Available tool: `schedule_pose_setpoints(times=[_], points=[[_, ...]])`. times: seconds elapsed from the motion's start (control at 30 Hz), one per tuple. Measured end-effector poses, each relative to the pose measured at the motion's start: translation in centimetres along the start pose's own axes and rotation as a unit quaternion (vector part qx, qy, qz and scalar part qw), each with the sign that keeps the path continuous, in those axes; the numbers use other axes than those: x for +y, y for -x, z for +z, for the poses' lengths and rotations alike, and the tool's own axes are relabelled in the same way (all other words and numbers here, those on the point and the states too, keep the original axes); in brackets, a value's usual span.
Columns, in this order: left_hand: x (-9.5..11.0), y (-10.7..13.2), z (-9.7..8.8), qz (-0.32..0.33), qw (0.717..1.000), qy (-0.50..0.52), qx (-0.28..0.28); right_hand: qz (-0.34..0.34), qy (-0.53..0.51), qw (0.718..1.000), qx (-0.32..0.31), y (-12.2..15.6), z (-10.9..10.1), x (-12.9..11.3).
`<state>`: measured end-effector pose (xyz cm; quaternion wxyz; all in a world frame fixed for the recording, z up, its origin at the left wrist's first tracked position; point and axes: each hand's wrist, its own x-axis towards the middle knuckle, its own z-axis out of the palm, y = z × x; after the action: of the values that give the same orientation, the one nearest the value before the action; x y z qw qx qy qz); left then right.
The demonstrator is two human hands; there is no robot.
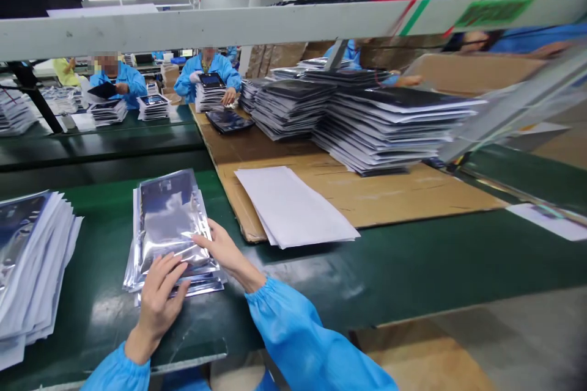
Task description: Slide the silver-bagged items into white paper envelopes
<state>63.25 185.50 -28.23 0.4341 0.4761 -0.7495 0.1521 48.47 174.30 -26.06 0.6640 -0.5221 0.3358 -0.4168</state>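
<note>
1. The left hand (158, 293) lies flat with its fingers spread loosely, the fingertips pressing on the near edge of a stack of shiny silver plastic pouches (167, 220).
2. The right hand (224, 250) rests at the near right edge of the same stack, with its thumb laid over the top pouch. Its other fingers are hidden, so I cannot tell whether it pinches the pouch or only touches it.
3. The pouch stack sits on the dark green counter (413, 269), under and just beyond both hands. Its sheets are fanned slightly out of line.
4. Both forearms wear bright blue sleeves with gathered cuffs.
5. Far to the left of the left hand stands a taller, slumped pile of silver-and-white pouches (32, 269), well apart from the stack being handled.
6. Just right of the right hand and a little beyond it lies a thin pile of plain white paper sheets (293, 208), partly on a flat brown cardboard sheet (389, 195).
7. Beyond the paper, on the cardboard, stand tall stacks of dark flat panels interleaved with white sheets (389, 128).
8. Far beyond the hands, across the counter, people in blue coats work at smaller stacks. One person's hand rests on a pile (211, 95).
9. A pale metal rail (229, 24) crosses overhead.
</note>
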Motion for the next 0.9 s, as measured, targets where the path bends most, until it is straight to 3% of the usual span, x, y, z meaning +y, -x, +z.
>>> schedule_pose_setpoints(times=[0.1,0.17,0.23,0.3,0.4,0.53,0.63,0.77,0.83,0.9], points=[[0.5,-0.1,-0.9,-0.054,0.995,-0.021,0.087,-0.043,-0.038,0.996,0.074,1.8,-0.6,0.3],[-0.1,-0.3,-1.1,-0.159,0.98,-0.048,0.108,-0.062,-0.05,0.991,0.111,3.0,-0.9,0.5],[-1.2,-0.6,-1.0,-0.283,0.956,-0.065,0.051,-0.073,-0.063,0.987,0.13,4.1,-1.3,0.5],[-2.4,-0.8,-0.8,-0.353,0.931,-0.085,-0.05,-0.076,-0.083,0.981,0.156,5.1,-1.6,0.3],[-3.2,-1.2,-0.8,-0.363,0.911,-0.125,-0.151,-0.076,-0.12,0.961,0.237,7.1,-2.6,-0.7],[-2.1,-1.9,-0.4,-0.363,0.906,-0.117,-0.183,-0.068,-0.145,0.936,0.314,10.6,-4.6,-2.4],[-0.9,-2.9,1.1,-0.365,0.909,-0.066,-0.187,-0.057,-0.142,0.924,0.352,13.2,-5.9,-3.3],[-0.4,-4.2,2.6,-0.4,0.904,0.041,-0.144,-0.082,-0.131,0.9,0.407,15.6,-7.3,-3.5],[-1.7,-4.6,1.9,-0.42,0.894,0.087,-0.129,-0.092,-0.123,0.887,0.435,16.8,-8.1,-3.4],[-4.3,-4.9,0.1,-0.437,0.885,0.089,-0.132,-0.096,-0.098,0.886,0.443,18.2,-9.0,-3.3]])
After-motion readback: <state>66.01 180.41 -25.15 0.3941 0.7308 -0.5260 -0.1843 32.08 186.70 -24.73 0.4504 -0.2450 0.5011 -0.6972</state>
